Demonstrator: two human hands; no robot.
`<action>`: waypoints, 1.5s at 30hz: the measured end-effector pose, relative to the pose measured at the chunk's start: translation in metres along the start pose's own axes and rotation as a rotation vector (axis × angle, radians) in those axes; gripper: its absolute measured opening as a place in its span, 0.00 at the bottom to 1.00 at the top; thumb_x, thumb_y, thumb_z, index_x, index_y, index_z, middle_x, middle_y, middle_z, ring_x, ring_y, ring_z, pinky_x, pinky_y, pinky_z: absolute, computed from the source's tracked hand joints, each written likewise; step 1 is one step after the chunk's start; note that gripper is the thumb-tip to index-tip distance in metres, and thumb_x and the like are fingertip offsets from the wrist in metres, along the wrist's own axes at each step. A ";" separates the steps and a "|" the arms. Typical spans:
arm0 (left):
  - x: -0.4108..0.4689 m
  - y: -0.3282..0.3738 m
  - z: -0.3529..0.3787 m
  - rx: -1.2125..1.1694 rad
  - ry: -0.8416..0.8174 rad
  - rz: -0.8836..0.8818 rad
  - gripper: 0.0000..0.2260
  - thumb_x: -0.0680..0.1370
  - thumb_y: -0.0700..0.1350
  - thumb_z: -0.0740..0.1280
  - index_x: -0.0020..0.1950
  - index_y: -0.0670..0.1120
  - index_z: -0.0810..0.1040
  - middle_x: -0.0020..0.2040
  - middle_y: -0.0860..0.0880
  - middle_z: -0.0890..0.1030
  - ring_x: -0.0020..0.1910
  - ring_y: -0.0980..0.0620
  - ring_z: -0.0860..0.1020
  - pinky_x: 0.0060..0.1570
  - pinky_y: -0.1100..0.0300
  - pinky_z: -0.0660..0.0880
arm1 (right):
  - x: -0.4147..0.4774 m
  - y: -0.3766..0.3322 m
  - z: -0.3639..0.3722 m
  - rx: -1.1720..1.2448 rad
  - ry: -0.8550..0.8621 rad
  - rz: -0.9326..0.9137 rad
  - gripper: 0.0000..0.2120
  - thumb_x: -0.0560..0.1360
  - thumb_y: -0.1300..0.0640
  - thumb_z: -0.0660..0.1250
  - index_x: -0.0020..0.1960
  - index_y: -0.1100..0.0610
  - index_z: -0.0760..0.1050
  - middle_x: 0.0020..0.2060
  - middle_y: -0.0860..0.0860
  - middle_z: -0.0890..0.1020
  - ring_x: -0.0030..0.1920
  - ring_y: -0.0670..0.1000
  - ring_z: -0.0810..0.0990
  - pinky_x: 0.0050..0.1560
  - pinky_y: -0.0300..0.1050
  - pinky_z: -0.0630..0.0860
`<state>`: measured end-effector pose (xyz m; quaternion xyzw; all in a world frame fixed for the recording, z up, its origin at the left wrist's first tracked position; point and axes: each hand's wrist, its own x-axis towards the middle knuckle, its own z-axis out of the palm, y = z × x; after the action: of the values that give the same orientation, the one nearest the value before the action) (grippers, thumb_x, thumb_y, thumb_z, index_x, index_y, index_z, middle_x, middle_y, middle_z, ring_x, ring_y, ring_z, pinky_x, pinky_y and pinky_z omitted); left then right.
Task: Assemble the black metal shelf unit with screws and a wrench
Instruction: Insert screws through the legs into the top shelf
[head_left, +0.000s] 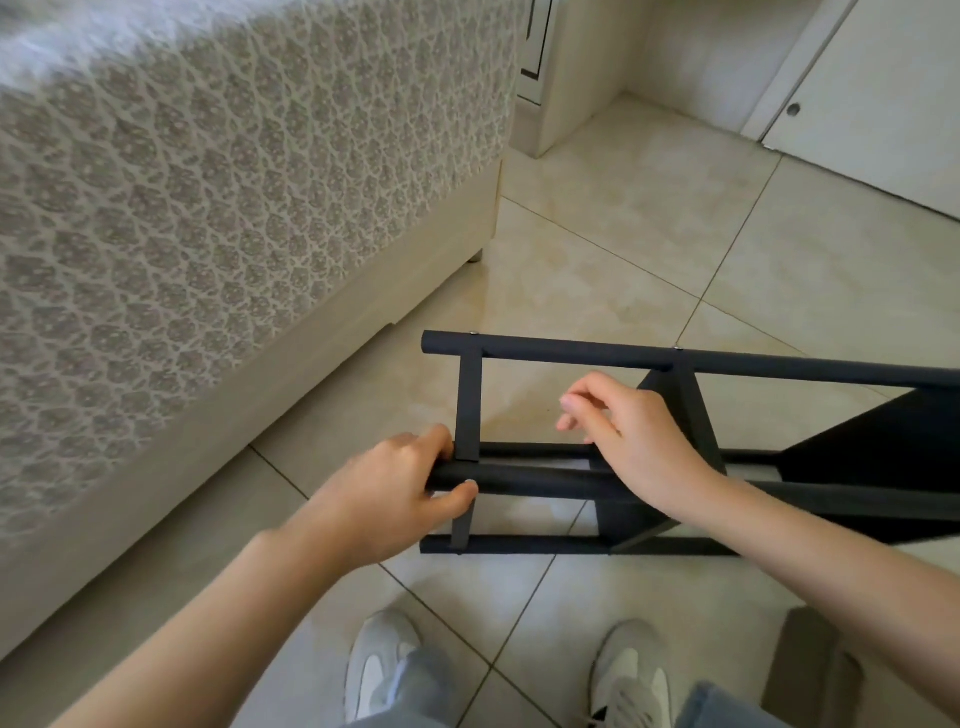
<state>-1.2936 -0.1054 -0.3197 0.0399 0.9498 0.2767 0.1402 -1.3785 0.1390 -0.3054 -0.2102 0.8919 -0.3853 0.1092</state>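
The black shelf unit (571, 356) lies on its side on the tiled floor (649, 234), just beside the bed (208, 208). The left hand (395, 488) grips the near tube at its end closest to the bed, fingers curled round it. The right hand (634, 436) is over the frame, farther from the bed, fingers loosely bent, holding nothing.

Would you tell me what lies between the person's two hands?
In the head view, a bare stretch of black tube runs from the gripping left hand to the right hand; a flat crossbar joins it beside the left hand.
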 end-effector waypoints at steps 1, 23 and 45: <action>0.002 -0.001 -0.003 0.072 -0.029 0.019 0.13 0.77 0.66 0.57 0.45 0.58 0.63 0.42 0.55 0.74 0.38 0.56 0.72 0.35 0.62 0.63 | 0.004 -0.002 0.000 -0.031 -0.013 -0.038 0.11 0.82 0.52 0.57 0.49 0.56 0.75 0.40 0.44 0.81 0.42 0.46 0.80 0.44 0.47 0.77; 0.013 -0.013 -0.013 0.030 -0.144 0.192 0.11 0.72 0.75 0.52 0.44 0.71 0.60 0.38 0.57 0.72 0.40 0.57 0.71 0.36 0.65 0.64 | 0.125 -0.032 0.053 -0.380 0.002 -0.148 0.16 0.85 0.51 0.47 0.47 0.60 0.65 0.31 0.54 0.72 0.31 0.61 0.70 0.32 0.52 0.62; 0.024 -0.031 0.008 -0.404 -0.010 0.229 0.24 0.64 0.69 0.74 0.43 0.52 0.71 0.32 0.38 0.77 0.32 0.39 0.73 0.42 0.75 0.66 | 0.120 -0.014 0.061 -0.318 0.124 -0.301 0.16 0.85 0.51 0.48 0.49 0.59 0.70 0.31 0.55 0.77 0.31 0.62 0.74 0.36 0.56 0.71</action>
<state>-1.3144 -0.1237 -0.3484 0.1198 0.8638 0.4750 0.1178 -1.4598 0.0363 -0.3406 -0.3314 0.9050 -0.2638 -0.0392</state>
